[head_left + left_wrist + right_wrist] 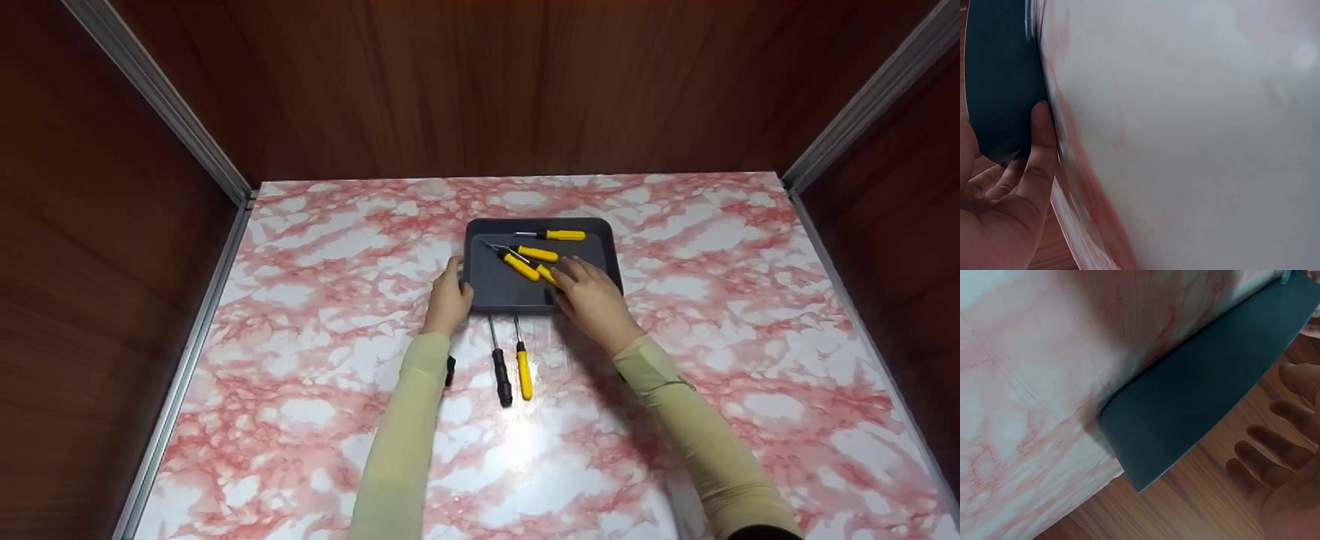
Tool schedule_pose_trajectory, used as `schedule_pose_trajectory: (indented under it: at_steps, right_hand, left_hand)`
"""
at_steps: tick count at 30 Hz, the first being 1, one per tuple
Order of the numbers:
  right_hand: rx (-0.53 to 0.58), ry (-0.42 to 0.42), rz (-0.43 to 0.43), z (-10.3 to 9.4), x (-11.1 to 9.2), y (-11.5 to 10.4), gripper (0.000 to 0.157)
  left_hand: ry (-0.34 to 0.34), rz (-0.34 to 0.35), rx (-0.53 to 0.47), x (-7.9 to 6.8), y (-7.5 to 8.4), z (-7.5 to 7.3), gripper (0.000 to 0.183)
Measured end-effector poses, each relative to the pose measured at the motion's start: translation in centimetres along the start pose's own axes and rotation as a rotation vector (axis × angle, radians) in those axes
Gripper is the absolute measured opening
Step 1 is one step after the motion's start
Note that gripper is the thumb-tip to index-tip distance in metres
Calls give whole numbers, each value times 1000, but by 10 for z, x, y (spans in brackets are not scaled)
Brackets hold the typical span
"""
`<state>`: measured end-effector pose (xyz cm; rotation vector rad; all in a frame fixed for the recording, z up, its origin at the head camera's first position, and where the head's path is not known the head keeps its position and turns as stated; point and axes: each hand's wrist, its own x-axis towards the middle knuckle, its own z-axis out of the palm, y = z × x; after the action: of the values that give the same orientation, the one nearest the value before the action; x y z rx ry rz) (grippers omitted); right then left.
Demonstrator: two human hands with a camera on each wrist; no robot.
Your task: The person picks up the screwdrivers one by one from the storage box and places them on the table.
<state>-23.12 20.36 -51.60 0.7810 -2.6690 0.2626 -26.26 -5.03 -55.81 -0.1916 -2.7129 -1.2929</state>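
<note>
My left hand holds the dark grey tray at its front left corner. In the left wrist view its fingers lie against the tray's outer wall. My right hand hovers over the tray's right front part, fingers loosely bent and spread. Its fingertips overlap the handle of a yellow screwdriver in the head view. Beside that one, more yellow-handled screwdrivers lie in the tray: one crosswise, another just behind, and one along the back wall.
On the table before the tray lie a black-handled screwdriver and a yellow-handled screwdriver, shafts pointing to the tray. A small black object shows beside the left sleeve. Brown wood panels enclose the marbled red and white table.
</note>
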Motion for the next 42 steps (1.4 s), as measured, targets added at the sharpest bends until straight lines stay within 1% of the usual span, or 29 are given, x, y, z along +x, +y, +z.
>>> schedule_pose_trajectory:
  at_steps: [7,14,18,24,29,38,42]
  right_hand:
    - [3,-9,14,1,2,2,43]
    - [-6,-18,18,5,7,3,41]
    - [-17,-31,31,6,8,5,41]
    - [-34,-67,36,10,8,7,43]
    - [-27,-89,52,12,8,10,42]
    - [1,-104,57,11,12,11,39]
    - [3,-102,52,12,13,10,39]
  left_hand:
    - [5,10,-12,1,0,2,46]
    - [28,21,-21,1,0,2,46]
    - [17,17,-27,0,0,2,46]
    - [15,1,-6,0,-1,2,46]
    - [12,-5,-4,0,-1,2,46]
    - [8,-16,9,1,-1,2,47]
    - [8,-7,0,1,-1,2,47]
